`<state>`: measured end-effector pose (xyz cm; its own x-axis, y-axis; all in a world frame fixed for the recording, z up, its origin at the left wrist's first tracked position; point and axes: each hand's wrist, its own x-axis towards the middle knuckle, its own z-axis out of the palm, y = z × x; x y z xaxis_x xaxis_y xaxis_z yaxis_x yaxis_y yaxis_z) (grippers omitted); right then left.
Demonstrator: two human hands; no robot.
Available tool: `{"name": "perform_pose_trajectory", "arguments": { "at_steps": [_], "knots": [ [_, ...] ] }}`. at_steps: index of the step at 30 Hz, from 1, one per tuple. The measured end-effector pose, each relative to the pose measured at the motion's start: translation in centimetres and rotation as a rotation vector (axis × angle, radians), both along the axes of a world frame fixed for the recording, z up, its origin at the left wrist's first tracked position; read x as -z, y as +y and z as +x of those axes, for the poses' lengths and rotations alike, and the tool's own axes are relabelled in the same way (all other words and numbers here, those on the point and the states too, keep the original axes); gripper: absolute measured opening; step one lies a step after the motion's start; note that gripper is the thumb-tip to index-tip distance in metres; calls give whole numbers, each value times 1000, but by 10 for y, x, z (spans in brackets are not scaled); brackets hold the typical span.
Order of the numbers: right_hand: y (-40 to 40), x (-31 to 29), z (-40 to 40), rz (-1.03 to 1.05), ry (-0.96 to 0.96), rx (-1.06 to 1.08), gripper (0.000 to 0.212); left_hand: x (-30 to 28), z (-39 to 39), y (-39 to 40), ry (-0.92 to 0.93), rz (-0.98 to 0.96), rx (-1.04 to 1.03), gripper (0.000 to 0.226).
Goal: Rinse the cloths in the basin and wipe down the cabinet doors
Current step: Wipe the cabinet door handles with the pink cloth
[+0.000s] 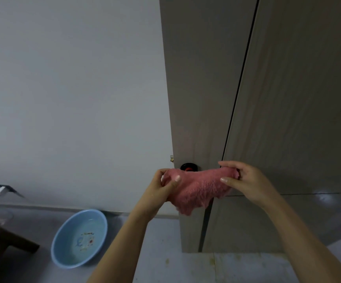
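Observation:
A pink cloth [198, 188] hangs stretched between both hands in front of the tall grey-brown cabinet doors [288, 99]. My left hand [163, 186] pinches the cloth's left end, and my right hand [245, 180] pinches its right end. The cloth's lower edge droops loosely. A light blue basin [63, 242] holding a little water sits on the floor at the lower left, against the wall.
A dark seam [239, 94] runs between the two doors. A black and red object [189, 166] shows on the door just behind the cloth. A wooden furniture leg [12, 242] and a cushion edge stand at the far left. The floor is pale grey.

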<state>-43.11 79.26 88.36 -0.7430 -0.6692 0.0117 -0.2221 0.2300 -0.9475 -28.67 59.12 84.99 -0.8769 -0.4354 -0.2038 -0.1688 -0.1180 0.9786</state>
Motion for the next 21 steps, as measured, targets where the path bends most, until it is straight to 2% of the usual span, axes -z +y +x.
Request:
{"name": "perform_pose_trajectory", "arguments": {
  "at_steps": [2,3,4,7,9,11,13,17,21],
  "knots": [
    [0,1,-2,81,85,-21,39,5,1,-4,-33,-64,63,96],
    [0,2,-3,116,120,-31,38,5,0,-5,-69,-154,109,106],
    [-1,2,-4,144,150,-37,36,5,0,-6,-103,-271,147,105],
    [-4,1,-6,218,284,-5,25,1,-3,-5,-169,-633,137,64],
    [-5,3,-5,257,352,34,15,0,-5,-3,-167,-771,53,35],
    [-5,6,-5,266,396,55,13,2,-5,-6,-164,-837,6,24],
    [-2,9,-7,230,396,65,12,3,-4,-12,-154,-818,9,18],
    [-3,9,-8,229,187,108,13,-1,0,-10,-113,-481,64,17],
    [-19,29,-15,295,291,265,7,13,-18,-5,-159,-391,-83,18]
  ]
}}
